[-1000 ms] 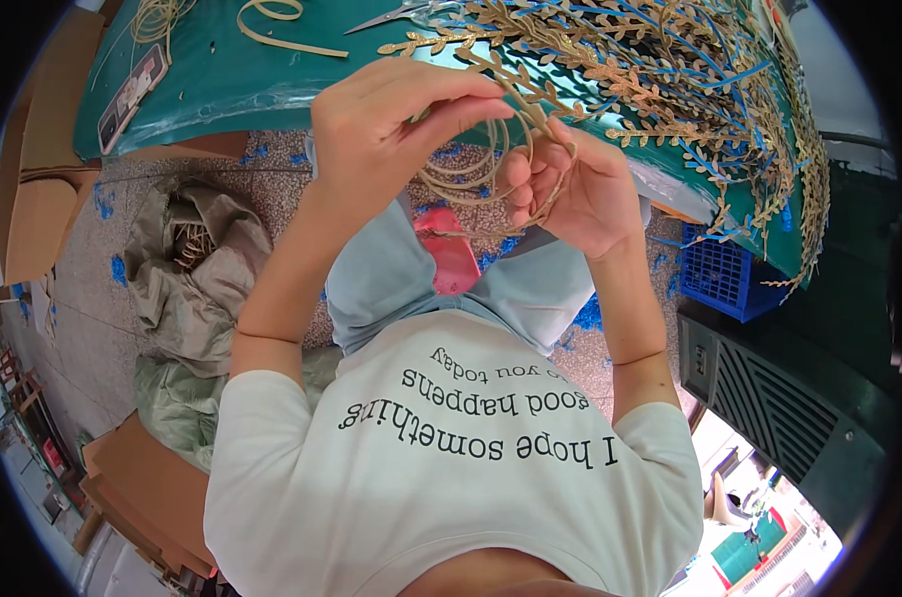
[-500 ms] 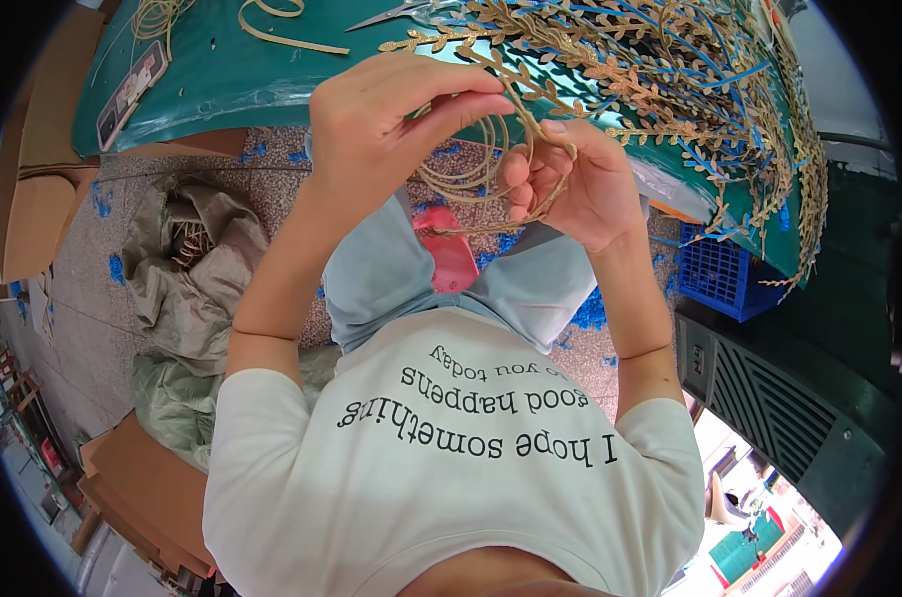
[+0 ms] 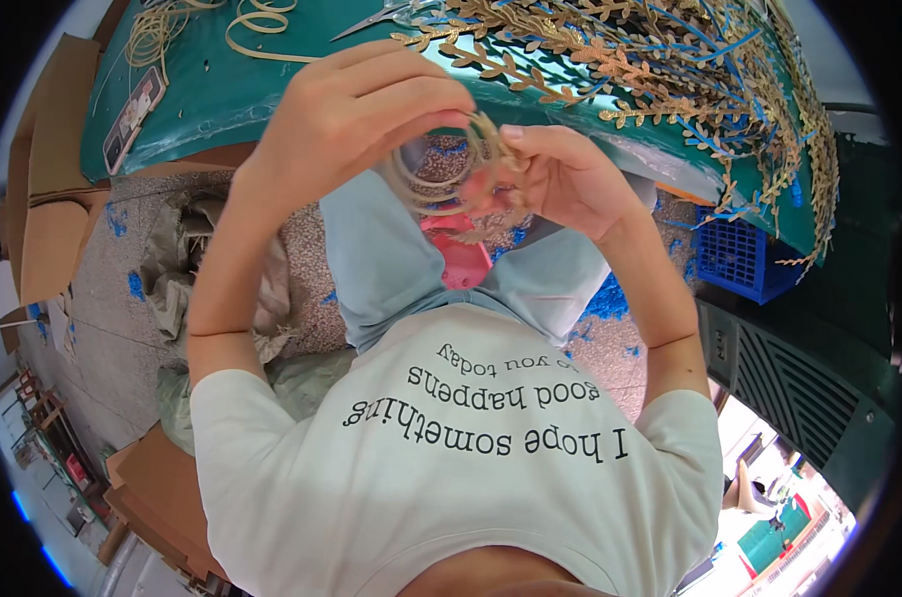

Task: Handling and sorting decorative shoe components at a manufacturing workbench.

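A loose coil of thin beige cord (image 3: 411, 191) hangs between my two hands over my lap. My left hand (image 3: 357, 119) is closed on the coil's upper part, thumb and fingers pinched together. To its right my right hand (image 3: 575, 179) has its thumb and curled fingers on the coil's other side; motion smears the strands there. Just beyond, a pile of gold leaf garlands (image 3: 660, 109), mixed with blue strips, covers the right part of the green-covered table (image 3: 237, 95). Scissors (image 3: 366, 22) lie at the far side, their handles partly under the garlands.
More beige cord (image 3: 158, 45), a curled flat strip (image 3: 260, 52) and a phone (image 3: 136, 114) lie on the table's left. A blue plastic crate (image 3: 737, 261) stands below its right edge. Left are a crumpled sack (image 3: 178, 279) and cardboard boxes (image 3: 48, 224). Something pink (image 3: 463, 264) shows between my knees.
My left hand has moved left and slightly down, and my right hand slightly down. The cord is now gathered into tighter loops between them. The view has shifted a little.
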Available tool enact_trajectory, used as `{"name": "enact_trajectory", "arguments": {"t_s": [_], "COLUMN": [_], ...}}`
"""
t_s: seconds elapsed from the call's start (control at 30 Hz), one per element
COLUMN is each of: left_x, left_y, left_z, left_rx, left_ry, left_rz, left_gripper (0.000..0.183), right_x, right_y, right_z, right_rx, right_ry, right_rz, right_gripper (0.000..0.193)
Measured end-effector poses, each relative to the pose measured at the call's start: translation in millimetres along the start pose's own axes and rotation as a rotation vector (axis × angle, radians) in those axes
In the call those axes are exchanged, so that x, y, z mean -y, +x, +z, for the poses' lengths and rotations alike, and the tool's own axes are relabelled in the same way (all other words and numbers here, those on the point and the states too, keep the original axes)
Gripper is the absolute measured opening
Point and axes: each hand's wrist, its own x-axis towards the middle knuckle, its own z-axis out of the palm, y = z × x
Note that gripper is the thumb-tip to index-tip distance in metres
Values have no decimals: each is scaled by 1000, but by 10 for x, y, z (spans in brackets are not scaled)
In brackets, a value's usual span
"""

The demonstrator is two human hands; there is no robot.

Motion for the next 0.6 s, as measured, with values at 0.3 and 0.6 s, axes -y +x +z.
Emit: {"name": "enact_trajectory", "arguments": {"t_s": [0.3,0.6], "left_x": [-15,65], "left_y": [-163,-216], "left_z": [-180,-83], "left_rx": [379,580], "left_ry": [-273,-840], "left_rz": [-642,-1151], "left_gripper": [12,14], "right_x": [-814,-765], "right_y": [174,126], "right_z": [-221,-331], "right_rx": [-333,-110], "right_ry": [-651,-373], "right_rz": [-651,-300], "right_gripper": [41,22]}}
